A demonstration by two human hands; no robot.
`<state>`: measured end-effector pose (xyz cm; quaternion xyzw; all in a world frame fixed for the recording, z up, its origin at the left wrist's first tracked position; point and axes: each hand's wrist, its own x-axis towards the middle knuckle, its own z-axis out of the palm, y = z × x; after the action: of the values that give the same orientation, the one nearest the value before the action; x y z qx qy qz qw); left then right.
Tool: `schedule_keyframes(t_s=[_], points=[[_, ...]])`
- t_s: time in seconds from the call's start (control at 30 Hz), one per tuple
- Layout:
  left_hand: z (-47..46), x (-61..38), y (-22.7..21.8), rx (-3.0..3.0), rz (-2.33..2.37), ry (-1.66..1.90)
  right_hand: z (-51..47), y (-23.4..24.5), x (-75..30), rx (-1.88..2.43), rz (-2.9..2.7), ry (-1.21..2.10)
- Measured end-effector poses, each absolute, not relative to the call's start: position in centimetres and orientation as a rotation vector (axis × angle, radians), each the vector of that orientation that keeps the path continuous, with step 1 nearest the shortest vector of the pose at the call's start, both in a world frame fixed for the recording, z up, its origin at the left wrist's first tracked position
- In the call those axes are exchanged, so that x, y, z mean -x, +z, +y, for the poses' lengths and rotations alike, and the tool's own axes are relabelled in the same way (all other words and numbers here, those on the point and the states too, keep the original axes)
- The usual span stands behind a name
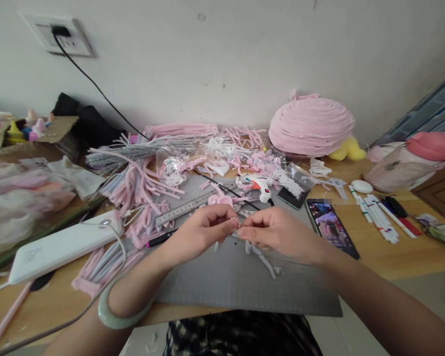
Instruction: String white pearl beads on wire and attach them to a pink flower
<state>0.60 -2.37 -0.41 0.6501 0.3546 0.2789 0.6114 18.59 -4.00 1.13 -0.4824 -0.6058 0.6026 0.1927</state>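
My left hand [211,227] and my right hand [272,232] meet fingertip to fingertip over the grey cutting mat [207,282]. Both are closed in a pinch. A tiny white, bead-like thing [234,219] shows at the left fingertips; what else the fingers hold is hidden. Below the right hand a pale lilac fuzzy stem [263,259] trails onto the mat. Just beyond the hands lie a pink fuzzy piece with a pearl [220,199], a metal ruler [185,207] and scissors [246,212], partly covered. A black pen [161,238] is beside my left wrist.
A white and orange glue gun [259,185] rests behind the hands, near bags of white beads [173,170]. Pink fuzzy stems [141,183] crowd the left, with a white power bank [66,244] and its cable. At right are a phone [332,227], markers [380,217] and a pink bundle [311,126].
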Motion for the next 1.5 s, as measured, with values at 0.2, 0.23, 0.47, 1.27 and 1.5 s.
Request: schedule_keyframes(t_s=[0.2, 0.23, 0.47, 1.27, 1.5], points=[[-2.4, -0.5, -1.5, -1.450, 0.644, 0.766, -3.9, 0.3, -18.5, 0.919, -1.096, 2.313], [-2.4, -0.6, -1.8, -1.419, 0.610, 0.796, -3.9, 0.0, -18.4, 0.846, -1.021, 2.389], [-2.4, -1.7, -2.9, -1.071, 0.571, 0.913, -4.0, -1.2, -18.0, 0.620, -0.838, 2.361], [-1.5, -1.1, -2.4, -1.249, 0.664, 0.666, -4.0, -1.0, -18.9, 1.054, -1.116, 2.097], [-1.1, -1.1, -3.3, -1.126, 0.674, 0.619, -3.8, -0.9, -20.0, 1.129, -1.111, 2.141]])
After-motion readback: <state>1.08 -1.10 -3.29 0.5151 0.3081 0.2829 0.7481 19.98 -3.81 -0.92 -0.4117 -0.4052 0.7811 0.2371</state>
